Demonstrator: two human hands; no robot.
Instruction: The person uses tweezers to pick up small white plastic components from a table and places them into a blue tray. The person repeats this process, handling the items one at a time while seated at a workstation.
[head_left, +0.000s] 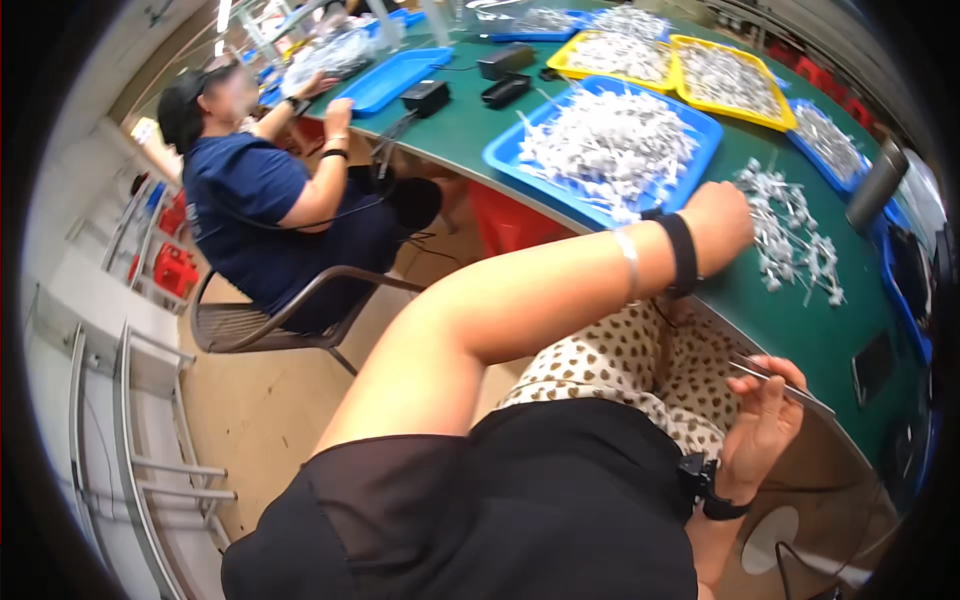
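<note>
Tweezers [815, 402], gripped in right hand [762, 430], near the edge of green table [770, 322]. At eleven o'clock from there, left hand [718, 228], curled, fingertips hidden; cannot tell whether holding anything. At three o'clock from left hand, loose white pieces [775, 232]; at ten, heaped blue tray [706, 150]; at twelve, farther off, yellow tray [740, 118].

Slim silvery tweezers [813, 401] (held aslant); small white pieces [778, 238] lie loosely clustered.
</note>
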